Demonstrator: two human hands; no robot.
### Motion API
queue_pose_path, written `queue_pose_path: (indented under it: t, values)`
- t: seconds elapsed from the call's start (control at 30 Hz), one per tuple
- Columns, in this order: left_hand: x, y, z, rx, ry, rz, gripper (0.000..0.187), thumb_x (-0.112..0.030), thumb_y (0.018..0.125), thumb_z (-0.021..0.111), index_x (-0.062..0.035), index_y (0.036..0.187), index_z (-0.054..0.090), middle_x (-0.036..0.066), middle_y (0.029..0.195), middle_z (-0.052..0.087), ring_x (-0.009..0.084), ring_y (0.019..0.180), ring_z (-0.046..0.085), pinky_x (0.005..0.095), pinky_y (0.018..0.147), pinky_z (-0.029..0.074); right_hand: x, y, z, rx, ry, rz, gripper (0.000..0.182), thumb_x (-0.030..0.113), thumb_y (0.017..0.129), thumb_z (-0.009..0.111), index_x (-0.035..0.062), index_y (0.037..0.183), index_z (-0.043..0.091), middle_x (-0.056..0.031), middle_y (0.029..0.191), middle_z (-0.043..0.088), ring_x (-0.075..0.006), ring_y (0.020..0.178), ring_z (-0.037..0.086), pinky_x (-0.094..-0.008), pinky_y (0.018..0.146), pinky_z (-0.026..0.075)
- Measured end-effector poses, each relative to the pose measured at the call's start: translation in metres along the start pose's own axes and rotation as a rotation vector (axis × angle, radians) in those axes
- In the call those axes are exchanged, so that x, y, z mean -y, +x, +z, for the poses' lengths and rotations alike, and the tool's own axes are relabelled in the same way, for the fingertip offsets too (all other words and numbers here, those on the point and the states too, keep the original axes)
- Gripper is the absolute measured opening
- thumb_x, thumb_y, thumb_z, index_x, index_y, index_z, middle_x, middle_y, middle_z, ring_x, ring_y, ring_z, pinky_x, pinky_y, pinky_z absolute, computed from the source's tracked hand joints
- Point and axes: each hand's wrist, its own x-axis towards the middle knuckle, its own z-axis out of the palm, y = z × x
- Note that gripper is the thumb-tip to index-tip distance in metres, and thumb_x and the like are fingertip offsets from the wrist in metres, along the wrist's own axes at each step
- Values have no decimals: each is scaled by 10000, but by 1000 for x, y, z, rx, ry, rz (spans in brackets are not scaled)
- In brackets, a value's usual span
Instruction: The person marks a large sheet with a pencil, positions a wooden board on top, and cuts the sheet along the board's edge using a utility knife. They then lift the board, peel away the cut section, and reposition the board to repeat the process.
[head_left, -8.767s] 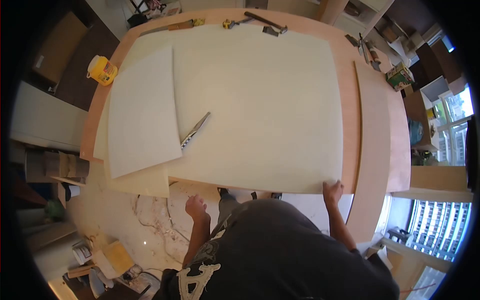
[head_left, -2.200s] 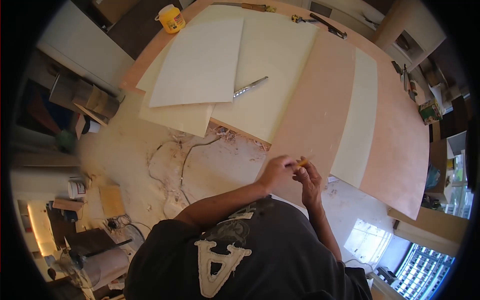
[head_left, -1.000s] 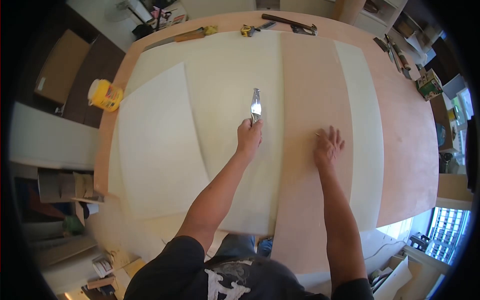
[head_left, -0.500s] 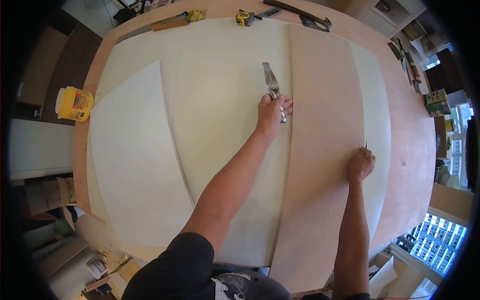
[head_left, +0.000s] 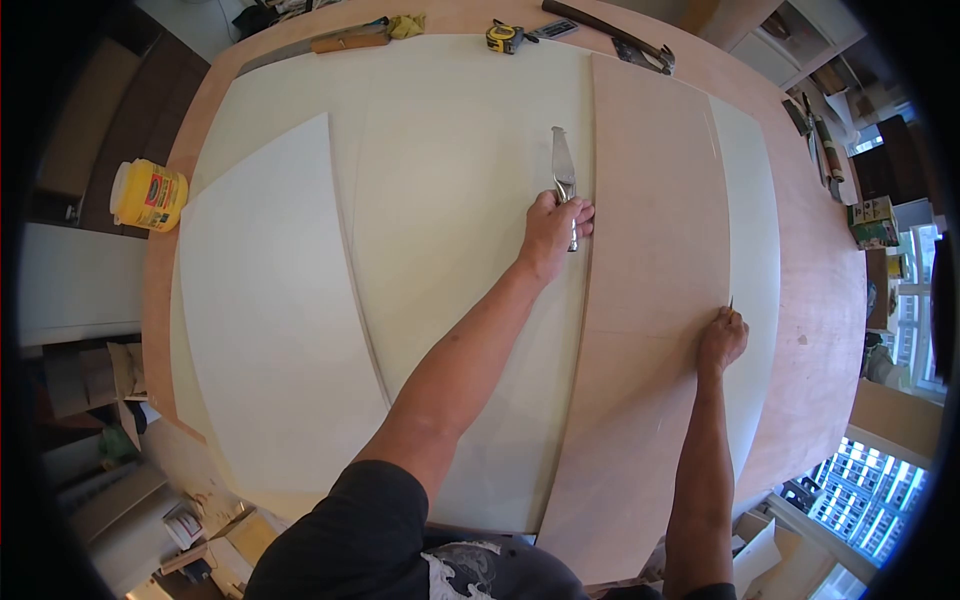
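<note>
My left hand (head_left: 556,232) is closed round the handle of a shiny metal hand tool with a flat tapering blade (head_left: 563,150). The blade points away from me, and my fingertips are right at the left edge of a long tan board (head_left: 650,220). My right hand (head_left: 722,340) pinches a thin pencil-like stick (head_left: 731,303), its pointed tip at the board's right edge. Most of the stick is hidden by my fingers. Beneath the tan board lies a large cream sheet (head_left: 460,150). To the left, a white panel (head_left: 270,300) with a slanted top rests on the same sheet.
A yellow tub (head_left: 150,196) stands at the wooden table's (head_left: 820,300) left edge. Along the far side lie a wood-handled saw (head_left: 350,42), a tape measure (head_left: 505,38) and a hammer (head_left: 610,32). More tools (head_left: 822,145) and a green box (head_left: 873,222) are at the right.
The view has shifted slightly. The metal tool in my left hand has turned more upright and come nearer the tan board. My right hand keeps its place at the board's right edge.
</note>
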Motion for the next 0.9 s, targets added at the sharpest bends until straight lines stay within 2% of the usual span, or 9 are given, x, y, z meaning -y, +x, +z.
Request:
queue_pose_path:
  t: [0.2,0.43,0.53,0.63,0.83,0.9]
  values:
    - [-2,2,2,-12,-10,4,277,-151,993,572,70,1136,487,238,1193,615,298,1129,647,395,892,593,7,-1,-1,14,-18,26,246,238,979,596,17,971,703,-180,984,625,-356,918,609,-455,834,486]
    - [0,6,1,3,-38,14,299,-161,983,595,73,1131,481,242,1192,607,309,1144,641,409,913,590,11,0,-1,17,-3,7,294,284,997,563,33,1027,714,-201,1022,636,-372,968,608,-463,871,483]
    - [-5,2,8,-26,-138,30,186,-72,953,595,7,1007,436,148,957,595,160,794,601,325,671,539,16,1,0,18,-2,14,299,288,999,561,33,1031,714,-202,1038,635,-373,982,605,-464,880,481]
    - [-7,2,11,-30,-158,43,184,-62,950,590,-2,985,420,127,920,573,142,754,562,314,636,508,20,3,0,24,-13,27,296,289,1000,561,37,1031,713,-196,1036,629,-366,984,606,-465,877,484]
    - [-9,0,10,-23,-149,45,179,-59,951,578,-4,971,409,123,903,560,137,746,549,308,633,498,21,3,1,11,-35,43,280,283,1001,564,44,1013,710,-181,1012,623,-358,975,606,-469,869,490]
    - [-6,3,5,3,-82,29,242,-126,976,583,45,1077,446,200,1103,579,246,1015,604,370,838,550,20,3,2,14,-39,43,283,285,1002,564,43,1010,709,-181,1011,623,-359,976,606,-471,871,489]
